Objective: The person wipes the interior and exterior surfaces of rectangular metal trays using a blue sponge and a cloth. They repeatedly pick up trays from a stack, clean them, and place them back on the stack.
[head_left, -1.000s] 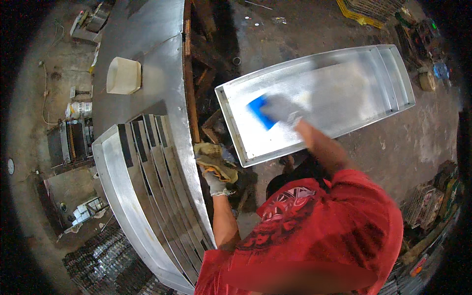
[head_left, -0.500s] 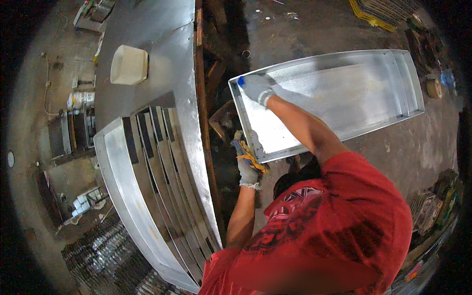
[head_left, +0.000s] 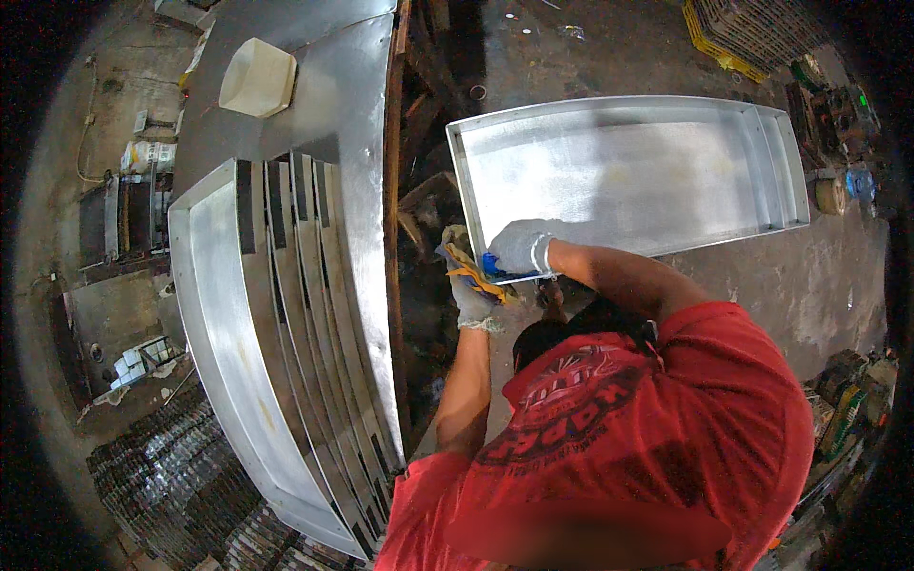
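A shallow silver metal tray (head_left: 628, 181) with raised rims and a crosswise divider near its right end lies at the upper right. My left hand (head_left: 471, 290), in a grey glove, is closed at the tray's near left corner, outside the rim. A yellow-orange strip of material (head_left: 464, 264) shows along its fingers; whether it belongs to the glove is unclear. My right hand (head_left: 524, 249), in a light grey glove, is closed around a small blue object (head_left: 490, 262) at that same corner, inside the tray. Its fingers hide most of the blue object.
At left, several similar metal trays (head_left: 214, 247) stand on edge, packed together, on a sheet-metal table (head_left: 357, 124). A cream plastic container (head_left: 257, 78) sits farther back on it. A yellow crate-like stack (head_left: 724, 43) is at far right. Dark slatted stacks (head_left: 171, 466) fill the lower left.
My right hand has moved with the blue object from the tray's far left corner to its near left corner. My left hand has stayed at the near corner, shifting slightly.
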A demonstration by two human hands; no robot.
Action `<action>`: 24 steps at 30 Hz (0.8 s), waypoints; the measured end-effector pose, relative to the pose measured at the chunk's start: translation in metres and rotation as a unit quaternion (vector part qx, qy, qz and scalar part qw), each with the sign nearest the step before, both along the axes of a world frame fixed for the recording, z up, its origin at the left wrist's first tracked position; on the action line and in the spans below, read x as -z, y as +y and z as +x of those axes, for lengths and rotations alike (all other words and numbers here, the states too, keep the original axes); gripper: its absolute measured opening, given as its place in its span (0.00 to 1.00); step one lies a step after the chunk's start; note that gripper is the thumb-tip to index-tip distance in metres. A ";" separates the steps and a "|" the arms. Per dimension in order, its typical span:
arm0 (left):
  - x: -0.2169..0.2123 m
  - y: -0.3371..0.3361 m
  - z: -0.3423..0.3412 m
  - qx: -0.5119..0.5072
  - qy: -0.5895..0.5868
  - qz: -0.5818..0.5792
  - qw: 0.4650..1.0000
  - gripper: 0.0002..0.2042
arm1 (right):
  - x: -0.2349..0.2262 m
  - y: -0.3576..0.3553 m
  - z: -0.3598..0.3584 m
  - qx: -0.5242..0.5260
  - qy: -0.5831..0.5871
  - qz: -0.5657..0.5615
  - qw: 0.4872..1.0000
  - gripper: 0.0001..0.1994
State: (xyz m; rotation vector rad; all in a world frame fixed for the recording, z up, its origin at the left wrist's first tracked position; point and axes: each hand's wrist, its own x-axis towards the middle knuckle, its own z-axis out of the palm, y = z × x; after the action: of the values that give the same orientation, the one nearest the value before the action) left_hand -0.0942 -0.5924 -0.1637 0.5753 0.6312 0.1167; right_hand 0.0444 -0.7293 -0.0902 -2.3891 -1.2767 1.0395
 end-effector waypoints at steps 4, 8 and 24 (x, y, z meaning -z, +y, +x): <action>0.000 0.004 -0.009 -0.017 0.009 0.049 0.999 0.28 | 0.008 0.004 0.015 -0.018 0.101 0.003 0.995 0.24; -0.030 0.029 -0.043 -0.062 0.012 0.014 0.998 0.29 | 0.016 -0.004 0.046 -0.020 0.259 0.003 0.966 0.27; -0.081 0.062 -0.078 -0.118 0.204 0.511 0.827 0.19 | -0.034 0.027 -0.062 0.316 0.256 0.270 0.873 0.20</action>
State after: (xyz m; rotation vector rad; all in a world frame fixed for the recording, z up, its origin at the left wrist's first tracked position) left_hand -0.1718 -0.5300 -0.0825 1.5937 1.0507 0.6024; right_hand -0.0172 -0.7025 -0.0558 -1.7239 -0.4467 0.8621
